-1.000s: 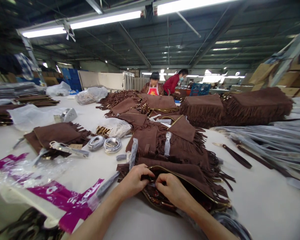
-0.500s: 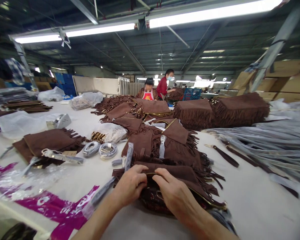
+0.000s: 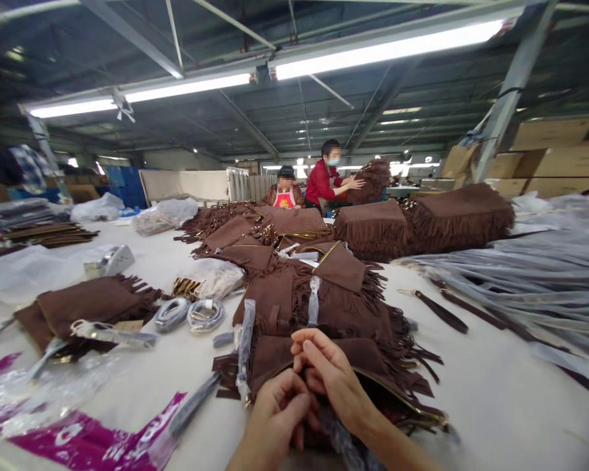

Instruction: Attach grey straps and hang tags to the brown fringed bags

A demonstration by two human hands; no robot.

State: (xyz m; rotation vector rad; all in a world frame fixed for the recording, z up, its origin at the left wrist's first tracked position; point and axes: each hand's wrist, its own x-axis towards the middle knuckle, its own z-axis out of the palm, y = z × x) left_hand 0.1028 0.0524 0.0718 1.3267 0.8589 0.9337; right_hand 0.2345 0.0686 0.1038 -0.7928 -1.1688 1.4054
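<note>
A brown fringed bag [image 3: 269,356] lies in front of me, its gold zipper open along the near edge. Over its opening, my left hand [image 3: 281,412] is closed, fingers curled inward. My right hand [image 3: 331,379] is closed too, with bent fingers close against the left ones. Whatever the fingertips hold, if anything, is hidden between the hands. Below the right hand shows a plastic-wrapped strap [image 3: 342,437]. Another wrapped strap [image 3: 246,343] lies across the bag's left end. Right behind it, more brown fringed bags [image 3: 269,294] overlap one another.
At left lie a brown bag [image 3: 88,301], two coiled wrapped straps [image 3: 206,315] and purple-printed plastic [image 3: 93,441]. A brown wrist strap [image 3: 442,312] and many wrapped straps [image 3: 520,281] are at right. Stacked fringed bags [image 3: 461,212] stand farther back. Two people [image 3: 319,180] are beyond the table.
Both hands have left the bag's zipper edge and come together over the opening, fingers curled. A wrapped strap now shows beneath them. The person in red at the back has lifted a brown fringed bundle.
</note>
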